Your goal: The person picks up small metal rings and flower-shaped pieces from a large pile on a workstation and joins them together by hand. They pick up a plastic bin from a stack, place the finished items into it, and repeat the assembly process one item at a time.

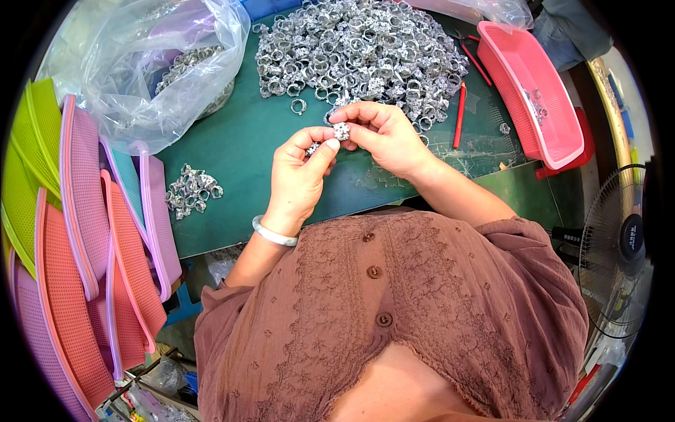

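Note:
A silver ring with a clustered, stone-studded top is pinched between the fingertips of both hands, just in front of a large heap of similar rings. My left hand, with a pale bangle on the wrist, is closed. A second ring shows among its curled fingers. From the other side, my right hand grips the ring with thumb and forefinger, its other fingers bent. To the left of my hands lies a small pile of rings on the green tabletop.
A clear plastic bag with rings inside stands at the back left. Stacked plastic baskets line the left side. At right are a pink basket holding a few rings, red pencils and a fan.

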